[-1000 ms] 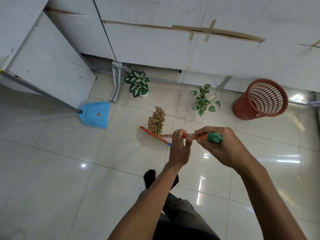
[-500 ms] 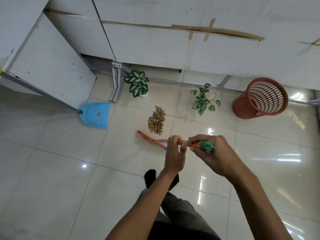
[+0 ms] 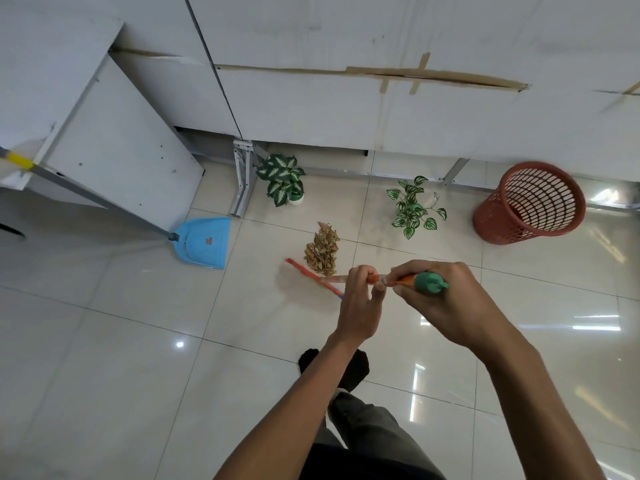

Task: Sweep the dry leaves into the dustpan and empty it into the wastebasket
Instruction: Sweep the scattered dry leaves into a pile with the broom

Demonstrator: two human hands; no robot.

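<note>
Both hands are on one broom (image 3: pixel 334 279).

- Left hand (image 3: pixel 358 301): fingers curled round the thin orange handle, lower down the shaft.
- Right hand (image 3: pixel 450 306): fingers wrapped round the handle's upper end. The green cap (image 3: pixel 429 283) sticks out past the knuckles.
- Broom head (image 3: pixel 308 271): a red strip on the tile floor (image 3: pixel 121 375), ahead and to the left of the left fingers.
- Dry leaves (image 3: pixel 322 249): one brown pile just beyond the left fingers, on the far side of the broom head and close against it.
- Dustpan (image 3: pixel 204 242): blue, lying on the floor well to the left of the left fingers and apart from the leaves. Its long grey handle leans up and away leftward.
- Wastebasket (image 3: pixel 530 202): red mesh, standing beyond and to the right of the right fingers — well apart from the pile.
- Two potted plants (image 3: pixel 282 178) (image 3: pixel 414 207) stand past the leaves, near the white cabinet (image 3: pixel 311 109).
</note>
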